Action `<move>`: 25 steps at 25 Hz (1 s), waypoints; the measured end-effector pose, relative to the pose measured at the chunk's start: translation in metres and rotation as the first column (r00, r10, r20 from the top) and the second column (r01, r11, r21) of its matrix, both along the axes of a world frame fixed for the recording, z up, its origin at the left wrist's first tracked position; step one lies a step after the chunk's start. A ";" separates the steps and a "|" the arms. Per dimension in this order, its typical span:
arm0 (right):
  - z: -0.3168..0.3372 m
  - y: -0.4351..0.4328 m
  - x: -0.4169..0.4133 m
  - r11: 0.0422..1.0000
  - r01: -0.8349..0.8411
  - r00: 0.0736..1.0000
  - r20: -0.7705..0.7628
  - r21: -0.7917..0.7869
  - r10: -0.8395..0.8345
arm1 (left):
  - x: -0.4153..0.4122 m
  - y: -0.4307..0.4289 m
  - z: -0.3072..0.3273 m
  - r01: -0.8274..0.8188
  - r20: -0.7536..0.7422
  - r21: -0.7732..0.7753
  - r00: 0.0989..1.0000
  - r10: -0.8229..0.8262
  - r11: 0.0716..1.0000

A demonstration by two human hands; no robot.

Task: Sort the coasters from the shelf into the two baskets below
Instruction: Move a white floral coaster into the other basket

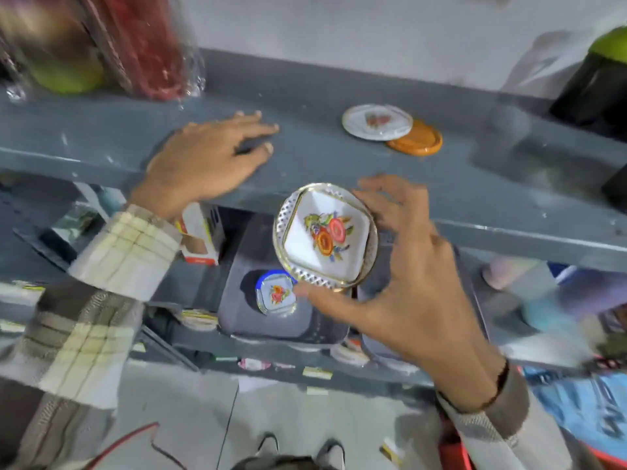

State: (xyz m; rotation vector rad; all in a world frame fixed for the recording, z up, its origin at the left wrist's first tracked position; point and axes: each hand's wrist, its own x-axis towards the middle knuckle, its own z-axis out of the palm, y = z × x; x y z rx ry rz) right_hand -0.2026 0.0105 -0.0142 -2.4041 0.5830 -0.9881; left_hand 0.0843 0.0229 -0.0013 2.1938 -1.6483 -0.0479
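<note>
My right hand (410, 276) grips a round white coaster with a gold rim and a flower print (324, 237), held in the air in front of the grey shelf edge and above the baskets. My left hand (207, 157) rests palm down on the grey shelf (305, 157), fingers spread, holding nothing. Further right on the shelf lie a white floral coaster (376, 122) and an orange-brown coaster (419, 139) partly under it. In the left dark basket (237, 313) below lies a blue-rimmed floral coaster (276, 295). The right basket (473, 276) is mostly hidden by my right hand.
A red wrapped roll (142, 45) and a green thing (64, 72) stand at the shelf's back left. A dark container with a green top (597, 83) stands at the far right. A small white and red box (200, 235) sits left of the baskets on the lower shelf.
</note>
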 end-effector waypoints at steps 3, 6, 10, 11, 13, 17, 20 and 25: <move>-0.048 0.018 -0.021 0.995 0.075 0.997 -0.007 0.058 -0.075 | 0.010 -0.007 -0.010 0.019 -0.038 -0.059 0.999 -0.021 0.998; -0.101 0.023 -0.033 0.972 0.181 0.979 -0.124 0.147 -0.163 | 0.026 -0.013 -0.019 0.025 -0.106 -0.108 0.994 -0.037 0.994; -0.154 0.006 -0.054 0.915 0.324 0.936 -0.224 0.239 -0.272 | 0.052 -0.022 -0.037 0.034 -0.219 -0.208 0.972 -0.081 0.978; -0.164 0.001 -0.060 0.901 0.355 0.924 -0.239 0.250 -0.298 | 0.057 -0.025 -0.042 0.034 -0.225 -0.206 0.971 -0.082 0.978; -0.180 -0.009 -0.069 0.874 0.403 0.904 -0.264 0.271 -0.335 | 0.064 -0.026 -0.046 0.027 -0.234 -0.199 0.969 -0.074 0.980; -0.202 -0.018 -0.072 0.855 0.441 0.885 -0.292 0.273 -0.363 | 0.052 -0.018 -0.037 0.006 -0.223 -0.227 0.973 -0.058 0.974; -0.209 -0.017 -0.053 0.875 0.398 0.904 -0.282 0.275 -0.322 | 0.037 -0.011 -0.025 0.011 -0.152 -0.194 0.988 -0.041 0.981; -0.220 -0.021 0.008 0.907 0.276 0.934 -0.312 0.317 -0.175 | 0.017 -0.002 -0.012 -0.018 -0.078 -0.160 0.997 0.006 0.987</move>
